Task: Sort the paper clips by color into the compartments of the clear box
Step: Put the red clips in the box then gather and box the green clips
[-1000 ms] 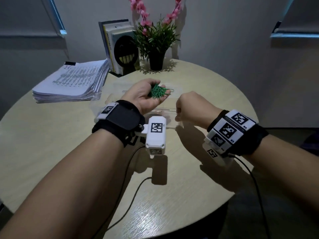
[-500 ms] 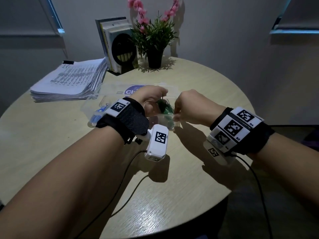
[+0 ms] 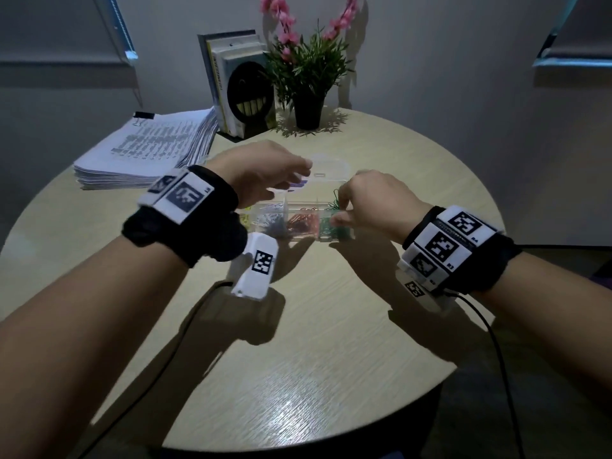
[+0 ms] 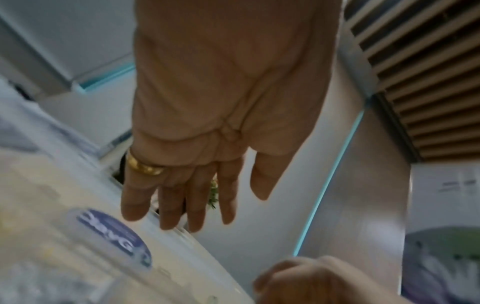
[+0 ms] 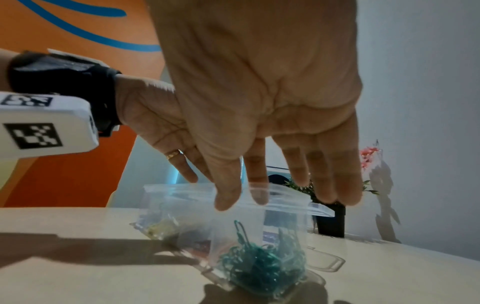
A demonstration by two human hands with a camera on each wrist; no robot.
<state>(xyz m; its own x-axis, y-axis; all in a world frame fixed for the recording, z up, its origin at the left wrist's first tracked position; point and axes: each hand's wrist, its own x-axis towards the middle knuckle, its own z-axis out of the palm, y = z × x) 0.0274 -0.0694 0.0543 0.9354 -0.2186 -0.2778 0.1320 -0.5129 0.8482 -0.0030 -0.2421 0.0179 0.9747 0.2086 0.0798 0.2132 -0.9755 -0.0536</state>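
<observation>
The clear box (image 3: 308,205) lies mid-table with its lid (image 3: 328,167) swung open behind it. Its compartments hold yellow clips (image 3: 245,220), silvery clips (image 3: 269,223), red clips (image 3: 301,223) and, at the right end, green clips (image 3: 335,230). My left hand (image 3: 265,175) hovers palm down over the lid, fingers straight and empty (image 4: 192,195). Over the green compartment my right hand (image 3: 367,200) hangs with relaxed, parted fingers (image 5: 259,164), holding nothing. The green pile (image 5: 259,265) fills that compartment, with one clip (image 5: 240,228) standing up just under the thumb.
A thick stack of printed paper (image 3: 145,147) lies at the back left. Books (image 3: 238,91) and a potted plant (image 3: 308,81) stand at the back. Wrist-camera cables (image 3: 496,342) trail over the near table edge. Bare tabletop (image 3: 314,359) stretches in front of the box.
My left hand, which held a bunch of green clips palm up, turned over above the right end compartment and is now empty over the lid. The green clips lie in the box.
</observation>
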